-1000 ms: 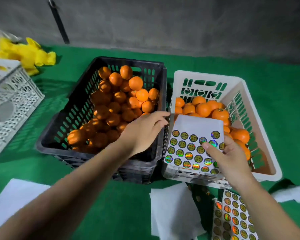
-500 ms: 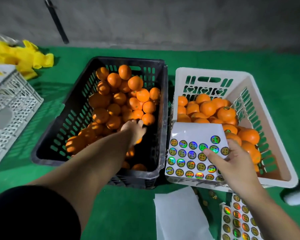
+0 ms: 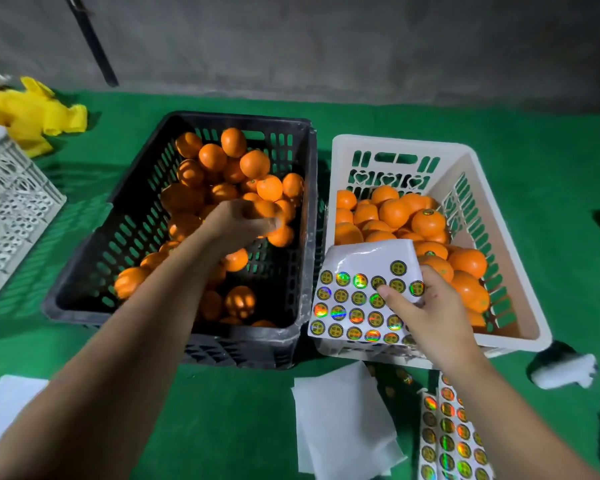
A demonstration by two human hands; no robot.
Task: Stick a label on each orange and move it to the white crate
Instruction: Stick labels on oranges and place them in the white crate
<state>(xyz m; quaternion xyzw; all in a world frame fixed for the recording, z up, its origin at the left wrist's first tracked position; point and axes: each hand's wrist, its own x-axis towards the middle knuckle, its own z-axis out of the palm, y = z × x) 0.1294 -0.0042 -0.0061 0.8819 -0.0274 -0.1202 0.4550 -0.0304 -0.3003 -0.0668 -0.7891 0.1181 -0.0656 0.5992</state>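
A black crate (image 3: 302, 209) at centre left holds a heap of unlabelled oranges (image 3: 253, 164). My left hand (image 3: 238, 225) is down inside it, fingers curled around one orange (image 3: 265, 209) near the crate's right wall. Beside it on the right, the white crate (image 3: 513, 303) holds oranges, some with round labels on top, such as one labelled orange (image 3: 428, 221). My right hand (image 3: 426, 313) holds a white sticker sheet (image 3: 354, 299) with rows of round holographic labels over the white crate's near-left corner, thumb pressed on the sheet.
Green cloth (image 3: 222, 410) covers the work surface. More sticker sheets (image 3: 451, 434) and blank white backing papers (image 3: 343, 420) lie in front. A white lattice crate (image 3: 11, 209) stands at the left, yellow bags (image 3: 32, 112) behind it, and crumpled white paper (image 3: 565, 370) at the right.
My left hand went from the black crate's right rim down into the oranges and has now curled around one. My right hand kept the sticker sheet over the white crate.
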